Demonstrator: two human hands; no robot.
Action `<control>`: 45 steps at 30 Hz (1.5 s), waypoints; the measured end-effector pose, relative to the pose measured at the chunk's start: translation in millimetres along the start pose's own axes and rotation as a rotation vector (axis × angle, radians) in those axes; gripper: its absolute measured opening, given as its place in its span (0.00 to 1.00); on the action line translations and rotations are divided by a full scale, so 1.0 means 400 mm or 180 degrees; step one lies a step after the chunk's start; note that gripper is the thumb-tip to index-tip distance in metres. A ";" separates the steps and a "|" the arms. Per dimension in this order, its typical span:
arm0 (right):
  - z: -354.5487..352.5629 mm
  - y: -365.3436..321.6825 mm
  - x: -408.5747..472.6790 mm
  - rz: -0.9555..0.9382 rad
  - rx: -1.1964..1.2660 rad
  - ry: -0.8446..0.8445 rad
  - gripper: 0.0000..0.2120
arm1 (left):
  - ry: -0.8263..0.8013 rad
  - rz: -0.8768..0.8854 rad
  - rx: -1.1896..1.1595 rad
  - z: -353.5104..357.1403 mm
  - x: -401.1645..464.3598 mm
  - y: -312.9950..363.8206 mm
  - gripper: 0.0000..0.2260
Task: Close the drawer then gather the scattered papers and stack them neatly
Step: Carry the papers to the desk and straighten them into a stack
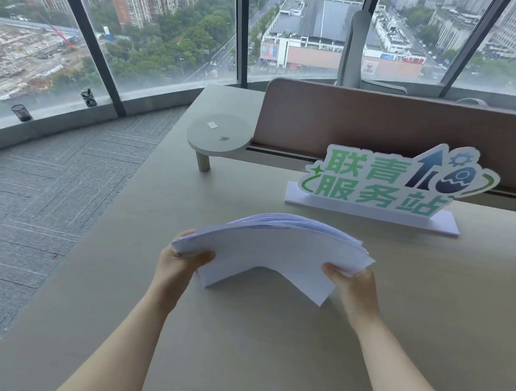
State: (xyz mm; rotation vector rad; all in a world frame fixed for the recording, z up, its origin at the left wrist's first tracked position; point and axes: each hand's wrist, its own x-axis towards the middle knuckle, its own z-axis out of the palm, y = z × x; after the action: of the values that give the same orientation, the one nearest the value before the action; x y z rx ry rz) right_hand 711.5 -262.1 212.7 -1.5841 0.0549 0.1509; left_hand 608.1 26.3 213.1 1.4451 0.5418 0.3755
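Both hands, left (175,264) and right (354,289), grip the bowed paper stack (273,248) above the desk (240,346).

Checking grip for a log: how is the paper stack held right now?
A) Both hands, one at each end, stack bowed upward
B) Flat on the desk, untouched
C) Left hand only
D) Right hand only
A: the left hand and right hand each grip an end of the paper stack, which arches up in the middle above the desk.

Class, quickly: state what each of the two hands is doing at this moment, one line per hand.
Left hand: closed on the left end of the stack of papers.
Right hand: closed on the right end of the same stack, which bows upward.
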 end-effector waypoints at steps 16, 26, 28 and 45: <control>0.015 0.007 0.026 -0.0449 0.0433 0.0160 0.16 | 0.0211 -0.0084 -0.0326 -0.007 -0.007 -0.008 0.26; 0.057 -0.026 0.021 -0.0369 0.0321 -0.0281 0.18 | 0.0178 -0.0283 -0.0390 0.005 0.010 -0.004 0.15; 0.061 -0.020 0.021 -0.0402 0.0274 -0.0087 0.16 | 0.0194 -0.0324 -0.0316 0.009 0.003 -0.003 0.16; 0.045 -0.019 0.007 -0.1829 -0.1221 0.0269 0.25 | 0.0691 0.0306 -0.0659 0.035 0.001 0.093 0.05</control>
State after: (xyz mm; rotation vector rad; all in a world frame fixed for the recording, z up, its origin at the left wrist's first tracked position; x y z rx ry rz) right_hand 714.2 -243.6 219.6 -1.9230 -0.3820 -0.3753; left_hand 619.3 18.8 250.6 1.2403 0.5905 0.6515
